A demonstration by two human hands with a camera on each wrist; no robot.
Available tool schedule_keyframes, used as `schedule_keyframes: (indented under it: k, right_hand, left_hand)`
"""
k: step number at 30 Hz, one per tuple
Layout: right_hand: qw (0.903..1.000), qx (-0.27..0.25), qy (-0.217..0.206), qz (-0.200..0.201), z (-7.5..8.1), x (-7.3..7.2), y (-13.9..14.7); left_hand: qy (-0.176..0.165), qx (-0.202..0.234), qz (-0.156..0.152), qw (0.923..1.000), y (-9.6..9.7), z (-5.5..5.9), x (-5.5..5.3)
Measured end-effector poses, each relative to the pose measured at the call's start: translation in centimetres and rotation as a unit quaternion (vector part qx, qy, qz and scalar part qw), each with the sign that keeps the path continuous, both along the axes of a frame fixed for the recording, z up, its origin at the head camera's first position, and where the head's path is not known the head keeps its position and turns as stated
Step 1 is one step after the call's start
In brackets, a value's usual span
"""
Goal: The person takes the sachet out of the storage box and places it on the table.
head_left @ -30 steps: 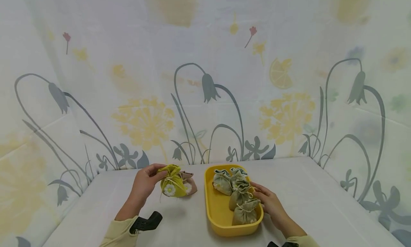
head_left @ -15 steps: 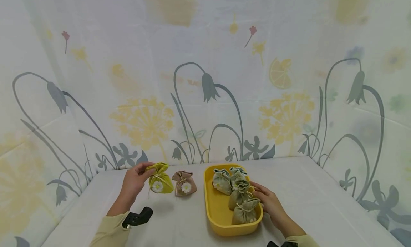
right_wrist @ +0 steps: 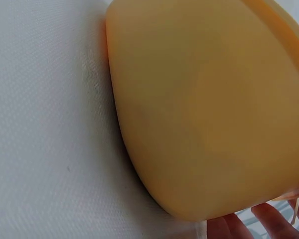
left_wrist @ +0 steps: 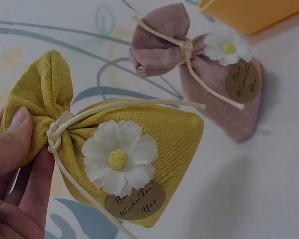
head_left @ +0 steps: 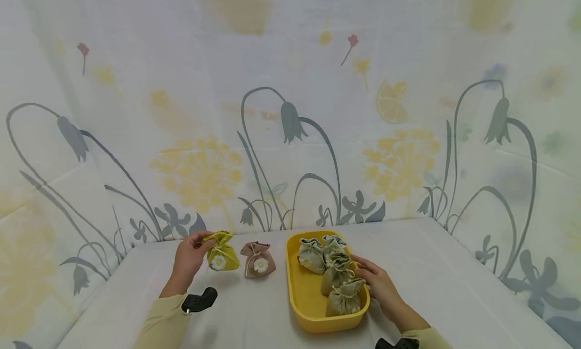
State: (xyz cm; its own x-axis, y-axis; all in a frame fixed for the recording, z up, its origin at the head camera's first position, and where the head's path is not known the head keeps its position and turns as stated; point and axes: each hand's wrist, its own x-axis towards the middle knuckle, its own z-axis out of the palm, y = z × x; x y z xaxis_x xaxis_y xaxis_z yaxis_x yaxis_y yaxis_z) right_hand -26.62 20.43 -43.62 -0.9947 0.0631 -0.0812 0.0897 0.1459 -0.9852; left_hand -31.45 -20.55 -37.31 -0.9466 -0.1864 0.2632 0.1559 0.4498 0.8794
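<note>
My left hand (head_left: 187, 258) pinches a yellow-green drawstring pouch (head_left: 229, 259) by its gathered neck. In the left wrist view, the pouch hangs above the white cloth, tilted, with a white fabric flower (left_wrist: 119, 158) and a round brown label (left_wrist: 135, 203) on its front. Just right of it stands a dusty-pink pouch (head_left: 268, 265) with a similar flower and label. My right hand (head_left: 386, 294) holds the right side of a yellow tray (head_left: 308, 299) at its rim. Several grey-green pouches (head_left: 343, 299) stand in the tray, mostly along its right side; my right fingers are close beside them.
White cloth (head_left: 254, 313) covers the table. A flower-printed curtain (head_left: 290, 162) rises behind its back edge and along both sides. The tray stands right of the pink pouch, with a gap between them.
My left hand has carried the yellow-green pouch left, away from the pink pouch that it partly covered. Lately it has barely moved. The right hand stays at the tray; the view has shifted slightly.
</note>
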Motion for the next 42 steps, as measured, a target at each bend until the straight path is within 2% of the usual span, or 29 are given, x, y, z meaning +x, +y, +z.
schedule_keyframes:
  k: [9,13,21,28,33,34,40,42]
  right_hand:
    - [1.0000,0.005,-0.003,0.004,-0.1,-0.2,0.1]
    - [1.0000,0.007,-0.001,0.002,0.1,-0.1,0.0]
    - [1.0000,0.007,0.000,0.004,0.1,-0.1,-0.1]
    - [0.9999,0.010,-0.003,0.005,0.1,0.0,-0.1]
    - [0.9999,0.013,-0.006,0.006,0.1,-0.1,-0.1]
    - [0.9999,0.012,-0.006,0.005,0.1,-0.1,-0.1]
    - [0.9999,0.007,-0.007,0.006,-0.1,-0.1,0.0]
    - [0.9999,0.006,-0.006,0.006,-0.1,0.0,0.0]
  left_hand:
    - [-0.008,0.024,0.012,0.9996,0.5,-2.7,-0.9]
    - [-0.012,0.027,0.017,0.9994,0.8,-3.2,-1.3]
    - [-0.030,0.022,0.027,0.9990,1.1,-3.6,-1.3]
    - [-0.029,0.009,0.032,0.9990,1.1,-3.2,-0.9]
    - [-0.002,0.000,0.033,0.9995,0.3,-2.6,-0.4]
    - [0.012,0.003,0.034,0.9994,-0.1,-2.9,-0.5]
    - [-0.001,0.011,0.027,0.9996,-0.4,-2.0,0.8]
    - [-0.009,0.009,0.021,0.9997,-0.1,-1.3,1.5]
